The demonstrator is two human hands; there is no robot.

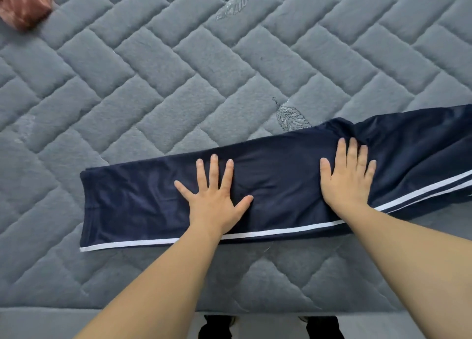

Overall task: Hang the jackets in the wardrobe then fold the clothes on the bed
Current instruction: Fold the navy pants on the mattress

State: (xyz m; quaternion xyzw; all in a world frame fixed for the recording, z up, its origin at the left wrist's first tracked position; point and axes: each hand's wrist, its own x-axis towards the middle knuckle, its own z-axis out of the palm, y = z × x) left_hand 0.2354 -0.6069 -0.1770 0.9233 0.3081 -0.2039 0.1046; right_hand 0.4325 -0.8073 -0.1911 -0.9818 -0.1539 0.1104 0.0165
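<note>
Your navy track pants [143,205] lie flat along the near part of the bed [229,70], stretched from left to right, with the hem end at the left and the wider part running off the right edge of the view. A white stripe [255,234] runs along the edge nearest you, and a second stripe shows at the right, where the cloth is doubled over itself. Your left hand [217,198] rests palm down on the middle of the leg, fingers straight and spread, grasping nothing. Your right hand [348,177] lies palm down further right, at the bunched fold where the fabric rises into a small ridge; its fingers are straight and close together, pressing on the cloth rather than curled round it. Both forearms reach in from the near edge of the bed. The bed itself is covered in grey quilted padding with a herringbone pattern. At the far left corner, well apart from the pants, lies a crumpled pink cloth [24,3].
</note>
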